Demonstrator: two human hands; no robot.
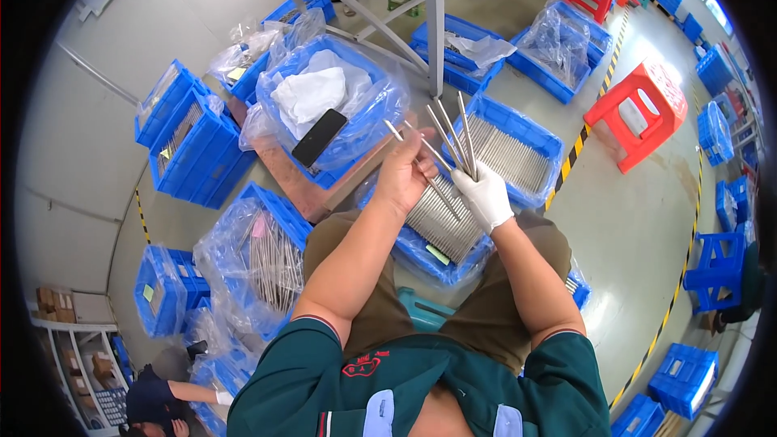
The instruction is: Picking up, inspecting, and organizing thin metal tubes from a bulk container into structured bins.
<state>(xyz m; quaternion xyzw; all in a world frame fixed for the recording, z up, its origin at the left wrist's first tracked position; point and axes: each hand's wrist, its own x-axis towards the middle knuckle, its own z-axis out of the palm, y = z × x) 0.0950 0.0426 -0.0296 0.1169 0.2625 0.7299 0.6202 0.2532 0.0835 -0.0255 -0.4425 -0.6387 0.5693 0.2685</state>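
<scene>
My bare left hand (402, 176) is closed around a thin metal rod (443, 196), which slants down over the crate between my knees. In my white-gloved right hand (484, 197), several similar metal rods (455, 136) are gripped in a bundle, fanning out at their upper ends. The hands are close together, and one rod of the bundle leans toward the left fingers. Beneath them, a blue crate (429, 265) holds a row of rods lying side by side. Just beyond, another plastic-lined blue crate (554, 146) contains more rods in rows.
A black phone (319, 137) lies on a bag-lined crate (368, 61) ahead left. Loose rods (273, 263) fill a crate by my left knee. A table leg (434, 24) stands ahead, a red stool (639, 113) at right. Another person (158, 396) works at lower left.
</scene>
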